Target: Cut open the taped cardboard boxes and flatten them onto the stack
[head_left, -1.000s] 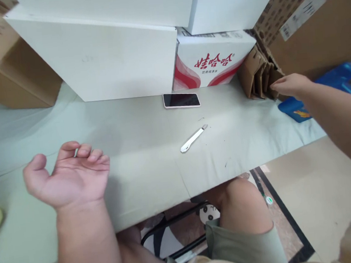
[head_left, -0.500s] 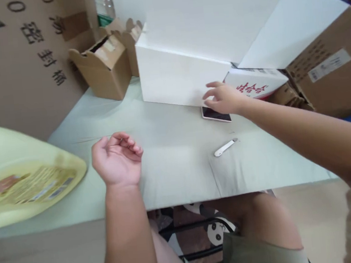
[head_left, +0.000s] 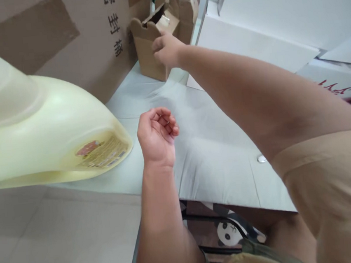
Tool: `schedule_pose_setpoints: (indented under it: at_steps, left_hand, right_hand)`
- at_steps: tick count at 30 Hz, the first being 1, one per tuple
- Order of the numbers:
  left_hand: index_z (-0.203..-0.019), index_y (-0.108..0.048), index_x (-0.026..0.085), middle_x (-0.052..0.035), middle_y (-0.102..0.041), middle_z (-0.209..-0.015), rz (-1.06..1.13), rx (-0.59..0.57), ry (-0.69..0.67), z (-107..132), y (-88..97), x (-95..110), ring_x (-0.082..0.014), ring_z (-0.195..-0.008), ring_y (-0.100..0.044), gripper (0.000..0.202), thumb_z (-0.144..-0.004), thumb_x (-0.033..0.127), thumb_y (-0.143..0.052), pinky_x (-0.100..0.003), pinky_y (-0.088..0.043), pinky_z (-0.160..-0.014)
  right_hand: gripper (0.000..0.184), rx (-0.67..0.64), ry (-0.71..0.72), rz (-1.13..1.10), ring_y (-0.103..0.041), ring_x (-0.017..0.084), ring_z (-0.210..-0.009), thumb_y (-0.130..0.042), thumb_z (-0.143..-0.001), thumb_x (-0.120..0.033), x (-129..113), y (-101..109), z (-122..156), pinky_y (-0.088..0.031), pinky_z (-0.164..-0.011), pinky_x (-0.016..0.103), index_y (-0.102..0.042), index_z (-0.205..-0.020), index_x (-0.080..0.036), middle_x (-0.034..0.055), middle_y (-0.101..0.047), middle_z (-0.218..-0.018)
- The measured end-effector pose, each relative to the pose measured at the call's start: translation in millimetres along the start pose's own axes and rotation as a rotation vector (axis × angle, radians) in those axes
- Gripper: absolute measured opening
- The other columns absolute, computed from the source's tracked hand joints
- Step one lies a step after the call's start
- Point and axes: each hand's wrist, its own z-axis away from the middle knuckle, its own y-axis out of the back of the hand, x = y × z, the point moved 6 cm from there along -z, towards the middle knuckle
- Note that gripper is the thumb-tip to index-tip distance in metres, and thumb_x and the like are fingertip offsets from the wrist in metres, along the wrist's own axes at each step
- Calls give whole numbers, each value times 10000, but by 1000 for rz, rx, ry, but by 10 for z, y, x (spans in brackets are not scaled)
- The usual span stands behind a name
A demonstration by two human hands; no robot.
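Observation:
My right hand [head_left: 165, 47] reaches far across to a small open cardboard box [head_left: 148, 57] at the back of the table. Its bent fingers sit on the box's top flap. My left hand [head_left: 157, 135] rests on the pale grey-green tabletop [head_left: 215, 152], palm up, with the fingers curled in loosely and nothing in them. My right arm crosses over the table above it. Only the tip of a small white tool [head_left: 261, 158] shows under my right arm.
A large pale yellow jug [head_left: 38, 128] lies on its side at the table's left edge. A tall printed cardboard carton [head_left: 76, 33] stands behind it. White boxes [head_left: 248, 46] and a red-and-white carton [head_left: 338, 84] line the back right. A panda-print stool [head_left: 229, 234] shows below.
My right hand swept from the far right, past the phone, to the small cardboard box at the back left. My head turned left, bringing the yellow jug into view. My left fingers curled further in.

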Motion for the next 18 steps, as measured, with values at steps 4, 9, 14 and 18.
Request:
schedule_pose_setpoints:
  at_steps: [4, 9, 14, 18]
  left_hand:
    - [-711, -590, 217, -20, -581, -651, -5, 3, -14, -3, 21, -2, -136, -524, -545, 361, -815, 551, -677, -268, -424, -486]
    - [-731, -580, 219, -9, -584, -656, -9, 27, -31, 13, 32, -32, -124, -515, -531, 334, -810, 529, -675, -256, -418, -484]
    - [-732, -589, 221, -8, -591, -652, -57, 42, -47, 34, 8, -83, -119, -498, -518, 346, -811, 541, -695, -260, -395, -481]
    - [-722, -580, 225, 1, -582, -640, -99, 124, -99, 30, 8, -60, -118, -511, -524, 324, -836, 507, -695, -259, -390, -504]
  right_hand:
    - [161, 38, 36, 116, -596, 239, -1399, -583, -993, -124, -90, 18, 101, -450, -1261, 396, -695, -1109, -129, 34, -646, -1426]
    - [307, 121, 73, 161, -644, 273, -1356, -480, -983, -125, -34, 110, 519, -491, -1226, 420, -741, -1137, -172, 3, -722, -1342]
    - [287, 133, 70, 25, -699, 275, -1265, -488, -1006, -206, 173, 94, 1045, -558, -1160, 453, -767, -1069, -230, -20, -785, -1245]
    - [221, 230, 53, -368, -806, 233, -965, -608, -991, -339, 418, 195, 1575, -665, -874, 375, -785, -1093, -253, 5, -773, -1206]
